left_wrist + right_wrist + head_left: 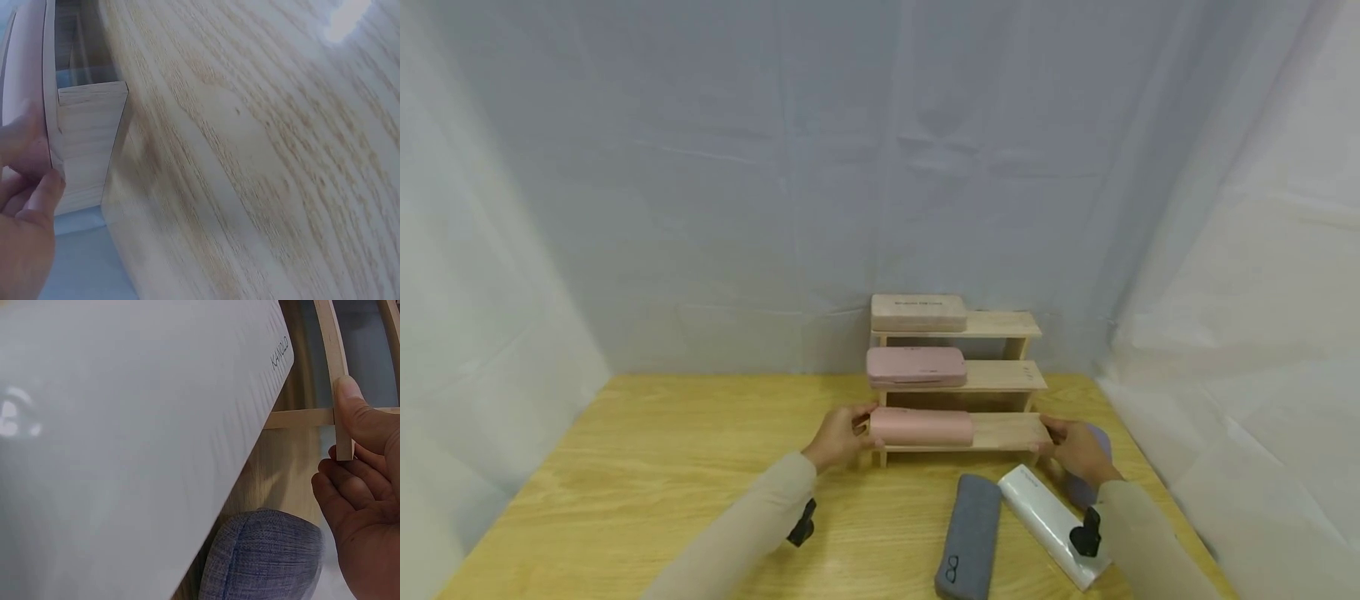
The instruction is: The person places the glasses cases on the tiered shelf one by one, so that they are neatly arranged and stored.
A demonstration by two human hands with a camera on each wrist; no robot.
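Fingers curled, the left hand [841, 437] grips the left end of the wooden rack's [1003, 375] lowest shelf [1006, 430], touching the salmon-pink case [921, 427] lying there, while the right hand [1078, 452], thumb on top, pinches that shelf's right end.

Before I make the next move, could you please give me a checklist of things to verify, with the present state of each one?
1. Right hand on the wooden stand: ok, it pinches the right end of the lowest board.
2. Left hand at the lowest board's left end: ok.
3. Left hand's grip free of the pink case: not ok, a finger or thumb overlaps it.
4. Beige case on top board, mauve case on middle board: ok, both lie flat.
5. Area before the stand clear: not ok, the gray case and white case lie there.
6. Purple case touching right hand: cannot tell.
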